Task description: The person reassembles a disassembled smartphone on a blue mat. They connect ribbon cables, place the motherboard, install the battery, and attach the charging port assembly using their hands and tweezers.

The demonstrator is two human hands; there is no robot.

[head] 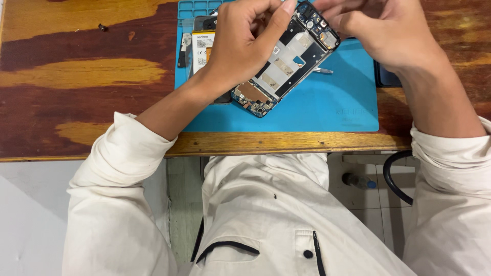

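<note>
Blue repair mat (pixel 327 110), upper centre: left hand (pixel 240 43) is closing around an opened phone frame (pixel 286 61), tilting it; right hand (pixel 378 30) is pinching its top edge. Steady support is probably helping here.

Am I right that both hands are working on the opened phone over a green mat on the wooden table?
Not quite: the mat is blue, not green, as the head view shows. The left hand and right hand do hold the opened phone over it on the wooden table.
</note>
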